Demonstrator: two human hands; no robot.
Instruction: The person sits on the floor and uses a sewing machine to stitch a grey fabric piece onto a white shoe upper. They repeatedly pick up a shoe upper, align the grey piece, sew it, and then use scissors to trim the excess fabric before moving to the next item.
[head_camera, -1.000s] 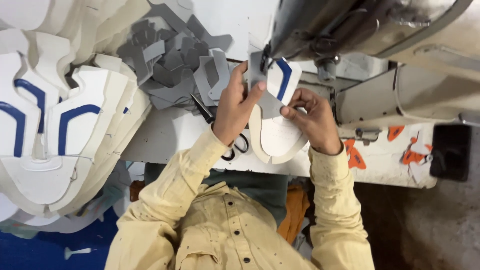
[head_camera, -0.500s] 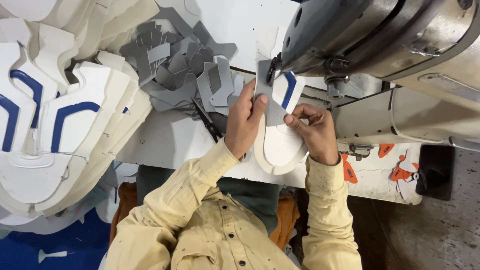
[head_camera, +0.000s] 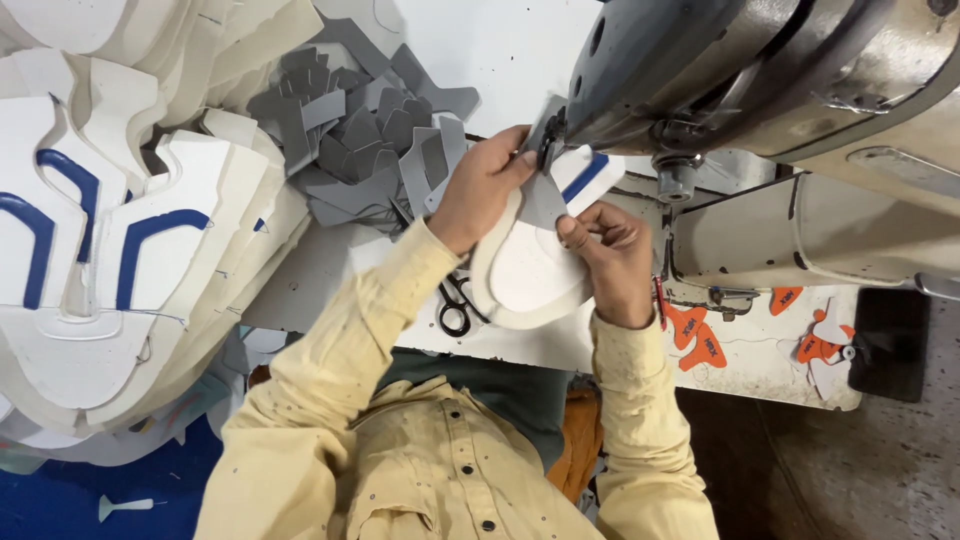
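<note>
as before, both hands pinch | left hand (head_camera: 487, 185) nearer needle | right hand (head_camera: 612, 255) on white shoe upper (head_camera: 530, 275)

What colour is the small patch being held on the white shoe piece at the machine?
Grey patch, pinched by both hands on the white shoe piece; head view.

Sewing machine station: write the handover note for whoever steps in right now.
Left hand: fingers press a grey patch onto the white shoe upper, right by the sewing machine head.
Right hand: fingers pinch the patch's lower edge, holding the upper flat.
Nearby: more grey pieces piled to the left, black scissors on the table, stacked white uppers with blue stripes at far left.
Done: patch positioned on the upper.
Left: no stitching on the patch can be made out.
</note>
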